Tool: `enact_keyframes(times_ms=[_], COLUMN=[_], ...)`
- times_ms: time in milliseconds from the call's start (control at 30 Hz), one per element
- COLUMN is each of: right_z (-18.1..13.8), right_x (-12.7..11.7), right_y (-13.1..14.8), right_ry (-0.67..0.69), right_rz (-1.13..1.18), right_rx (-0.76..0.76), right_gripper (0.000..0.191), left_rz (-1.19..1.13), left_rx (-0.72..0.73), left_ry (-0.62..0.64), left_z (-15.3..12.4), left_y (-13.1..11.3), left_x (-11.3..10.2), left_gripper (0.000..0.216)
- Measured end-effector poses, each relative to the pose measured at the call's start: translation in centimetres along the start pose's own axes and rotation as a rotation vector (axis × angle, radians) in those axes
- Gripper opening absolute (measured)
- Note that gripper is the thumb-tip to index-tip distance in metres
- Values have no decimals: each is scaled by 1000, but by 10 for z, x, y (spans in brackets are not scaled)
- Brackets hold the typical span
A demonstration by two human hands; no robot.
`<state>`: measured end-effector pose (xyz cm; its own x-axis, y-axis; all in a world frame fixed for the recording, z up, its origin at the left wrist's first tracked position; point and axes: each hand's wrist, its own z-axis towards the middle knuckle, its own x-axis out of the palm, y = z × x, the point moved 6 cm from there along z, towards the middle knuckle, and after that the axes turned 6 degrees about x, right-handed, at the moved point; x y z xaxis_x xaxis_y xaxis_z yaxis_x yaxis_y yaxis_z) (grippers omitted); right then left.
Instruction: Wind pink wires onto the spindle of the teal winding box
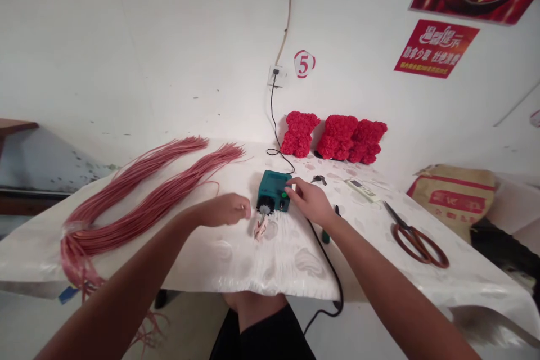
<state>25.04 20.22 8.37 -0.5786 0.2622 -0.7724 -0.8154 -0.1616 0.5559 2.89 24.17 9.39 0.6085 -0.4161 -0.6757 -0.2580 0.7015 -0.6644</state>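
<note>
White-clothed table [236,270] against scuffed white wall, socket [276,74] up there, black cable [274,118] running down to small teal machine [272,188] mid-table. Long bundle of red cords [139,202] sprawled on left, scissors [415,239] on right, red rose bears [337,138] at back. My right hand [310,202] stretched out, fingers loosely spread, tips resting on machine's top right by green knob, gripping nothing. Left hand [225,209] curled just beside black wheel on its front; can't tell if it's pinching anything. Pink scrap [260,229] lying just below wheel.
</note>
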Motion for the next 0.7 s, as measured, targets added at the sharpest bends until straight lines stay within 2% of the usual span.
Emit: enact_keyframes(times_ms=[67, 167, 233, 300, 500, 600, 700], right_z=[11, 12, 10, 12, 20, 20, 18], right_x=[15, 32, 37, 38, 38, 41, 45], right_y=[-22, -43, -49, -50, -52, -56, -59], right_ry=[0, -2, -17, -29, -44, -59, -68], right_rz=[-20, -7, 21, 55, 138, 206, 291], right_rx=[9, 37, 56, 66, 62, 65, 76], right_gripper=[37, 45, 49, 50, 44, 40, 39], left_rz=[-60, -120, -124, -88, 104, 94, 20], left_rx=[16, 35, 21, -20, -141, -150, -114], left_ry=[-225, -573, -661, -611, -124, 47, 129], left_z=[-3, -8, -7, -3, 14, 24, 36], left_y=[10, 19, 24, 33, 65, 64, 54], left_x=[-24, -58, -66, -62, -17, 2, 9], left_gripper=[33, 28, 23, 18, 12, 15, 20])
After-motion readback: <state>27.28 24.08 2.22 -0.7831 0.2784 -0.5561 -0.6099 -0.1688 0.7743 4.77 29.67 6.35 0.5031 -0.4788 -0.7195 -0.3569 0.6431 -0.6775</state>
